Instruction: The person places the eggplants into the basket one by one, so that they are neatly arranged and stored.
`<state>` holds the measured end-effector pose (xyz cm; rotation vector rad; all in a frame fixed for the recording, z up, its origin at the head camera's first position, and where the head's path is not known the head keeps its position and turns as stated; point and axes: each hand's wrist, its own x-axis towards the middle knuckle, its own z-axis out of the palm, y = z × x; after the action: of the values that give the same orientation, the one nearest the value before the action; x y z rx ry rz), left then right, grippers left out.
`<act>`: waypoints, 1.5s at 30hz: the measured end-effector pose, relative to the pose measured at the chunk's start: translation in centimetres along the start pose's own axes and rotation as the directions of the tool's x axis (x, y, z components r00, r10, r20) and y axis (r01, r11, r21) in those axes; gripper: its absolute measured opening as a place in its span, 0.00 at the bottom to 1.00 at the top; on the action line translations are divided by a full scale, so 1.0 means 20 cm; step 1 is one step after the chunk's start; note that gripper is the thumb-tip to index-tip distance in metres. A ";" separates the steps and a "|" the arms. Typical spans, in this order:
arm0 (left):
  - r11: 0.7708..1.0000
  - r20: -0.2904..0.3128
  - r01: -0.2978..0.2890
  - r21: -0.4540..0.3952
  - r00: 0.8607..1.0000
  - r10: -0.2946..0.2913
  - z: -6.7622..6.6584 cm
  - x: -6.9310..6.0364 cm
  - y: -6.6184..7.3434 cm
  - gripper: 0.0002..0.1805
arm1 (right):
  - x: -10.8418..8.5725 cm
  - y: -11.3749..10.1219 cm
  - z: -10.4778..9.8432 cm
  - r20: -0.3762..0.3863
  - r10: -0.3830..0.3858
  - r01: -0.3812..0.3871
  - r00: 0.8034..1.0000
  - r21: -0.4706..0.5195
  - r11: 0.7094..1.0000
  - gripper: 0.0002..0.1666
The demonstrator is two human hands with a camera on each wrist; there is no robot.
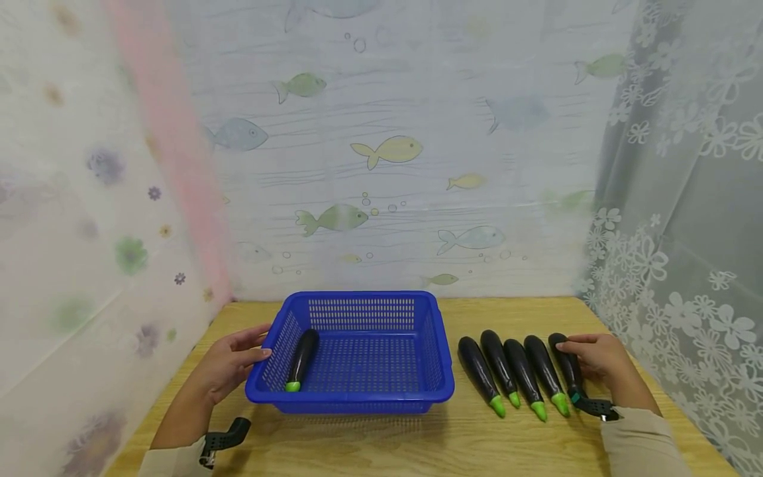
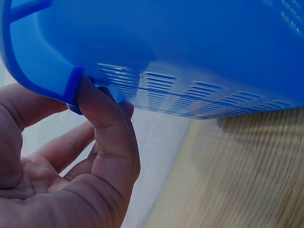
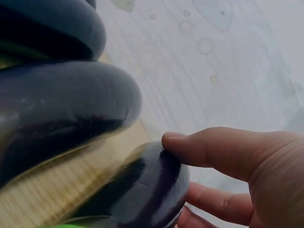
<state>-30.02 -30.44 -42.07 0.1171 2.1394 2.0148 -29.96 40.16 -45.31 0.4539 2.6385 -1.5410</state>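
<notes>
A blue plastic basket (image 1: 372, 397) stands on the table with one dark eggplant (image 1: 304, 358) lying along its left side, green end toward the front. The left hand (image 1: 229, 361) holds the basket's left rim; in the left wrist view its fingers (image 2: 111, 114) curl under the rim of the basket (image 2: 190, 47). To the right, several eggplants (image 1: 477, 371) lie in a row, green ends toward the front. The right hand (image 1: 602, 361) pinches the dark upper end of the rightmost eggplant (image 1: 563, 361). The right wrist view shows the thumb (image 3: 204, 147) on top of that eggplant (image 3: 152, 185), fingers at its far side.
The wooden table (image 1: 334, 450) meets a fish-patterned sheet (image 1: 387, 252) at the back. A flowered sheet (image 1: 119, 265) hangs on the left and a lace curtain (image 1: 685, 265) on the right. Dark wrist mounts (image 1: 226, 437) are strapped to both forearms.
</notes>
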 end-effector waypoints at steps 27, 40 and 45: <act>1.000 -0.017 0.007 0.026 1.000 -0.007 -0.01 0.00 0.00 0.42 | -0.08 -0.12 -0.01 0.015 0.022 -0.023 1.000 0.102 0.995 0.54; 0.999 -0.033 0.017 0.041 0.999 -0.016 0.00 0.00 0.01 0.42 | -0.11 -0.18 -0.01 0.038 -0.034 0.030 0.999 0.086 0.996 0.57; 0.999 -0.003 0.003 0.051 1.000 -0.003 -0.01 0.01 0.01 0.42 | -0.12 -0.21 0.00 0.036 -0.045 0.042 0.998 0.094 0.995 0.56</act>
<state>-30.23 -30.55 -41.79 0.1184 2.1918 1.9609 -28.87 37.73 -41.24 0.3703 2.5732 -1.6739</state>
